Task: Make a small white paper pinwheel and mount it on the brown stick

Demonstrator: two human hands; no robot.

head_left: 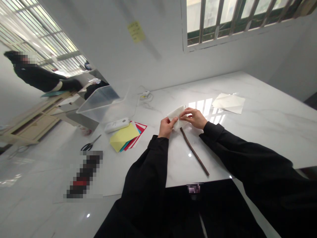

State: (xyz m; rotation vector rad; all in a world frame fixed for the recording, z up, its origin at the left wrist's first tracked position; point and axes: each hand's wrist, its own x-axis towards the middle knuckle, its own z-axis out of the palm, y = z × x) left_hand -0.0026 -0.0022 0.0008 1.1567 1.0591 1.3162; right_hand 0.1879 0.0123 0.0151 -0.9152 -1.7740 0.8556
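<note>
Above the white marbled table (178, 168), my left hand (167, 127) pinches the lower left part of a small white sheet (176, 114), thumb on top. My right hand (194, 118) has its fingers closed on the sheet's right side. Whether the sheet is paper or cloth, I cannot tell. A thin brown stick (194, 152) slants across the table just below the sheet. Its upper end lies close to the sheet's lower edge, and I cannot tell whether the two touch.
Coloured sheets (125, 137), a white power strip (117, 125), black scissors (91, 143) and a clear plastic bin (99, 105) are on the left. Pale sheets (229, 103) lie at the back right. A person (37, 74) sits at another desk.
</note>
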